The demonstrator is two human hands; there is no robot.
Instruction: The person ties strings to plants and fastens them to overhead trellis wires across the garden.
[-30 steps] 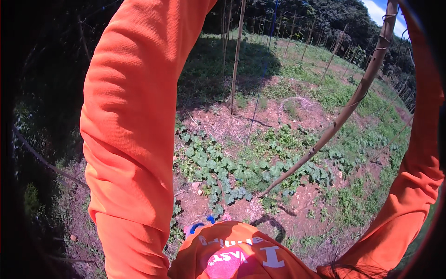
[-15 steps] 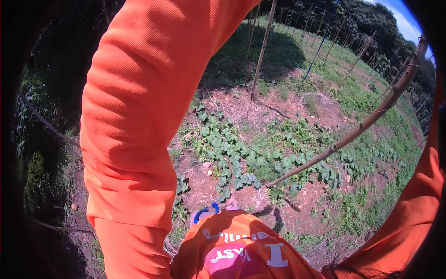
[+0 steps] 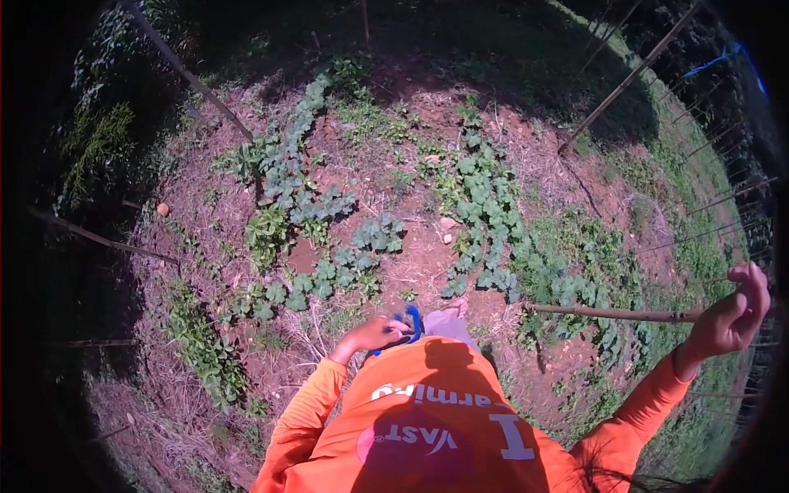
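My left hand [image 3: 380,333] is down at my waist, its fingers closed at a bundle of blue cord [image 3: 413,320] that hangs there. Some blur hides exactly how the fingertips hold it. Off to the right, my right hand [image 3: 731,316] is raised beside a wooden pole [image 3: 612,312]. Its fingers are loosely bent and apart from the thumb, and I see nothing between them. The pole runs behind that hand; contact between them does not show.
Leafy vine plants [image 3: 489,197] trail over the reddish soil ahead, with another row [image 3: 288,189] to the left. Upright stakes stand around, one far right [image 3: 629,82] and one far left [image 3: 193,78]. My foot [image 3: 457,307] shows below my orange shirt [image 3: 444,386].
My left arm, raised across the view before, has come down to the blue cord at my waist. My right hand has come into view. The view has swung left and downward.
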